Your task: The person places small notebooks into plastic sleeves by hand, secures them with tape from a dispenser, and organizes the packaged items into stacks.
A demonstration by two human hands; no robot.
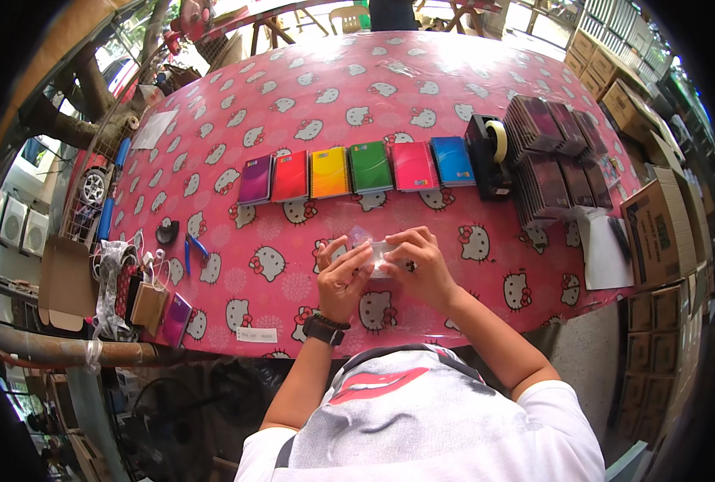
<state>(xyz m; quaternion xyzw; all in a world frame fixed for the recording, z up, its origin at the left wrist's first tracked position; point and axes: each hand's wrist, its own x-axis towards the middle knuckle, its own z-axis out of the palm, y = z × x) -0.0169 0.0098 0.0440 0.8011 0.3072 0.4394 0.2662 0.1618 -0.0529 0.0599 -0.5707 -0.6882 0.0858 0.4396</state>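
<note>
Between my hands, low over the pink table cover, is a small see-through plastic piece with a whitish part; I cannot make out its exact kind. My left hand grips its left side with bent fingers, a dark watch on that wrist. Closed on the right side is my right hand, fingers curled over the top. Beyond them lies a row of small spiral notebooks: purple, red, yellow, green, pink and blue.
Right of the row stands a black tape dispenser, then stacks of wrapped dark notebooks. White paper and cardboard boxes sit at the right edge. Blue-handled pliers, a purple notebook and a paper strip lie left.
</note>
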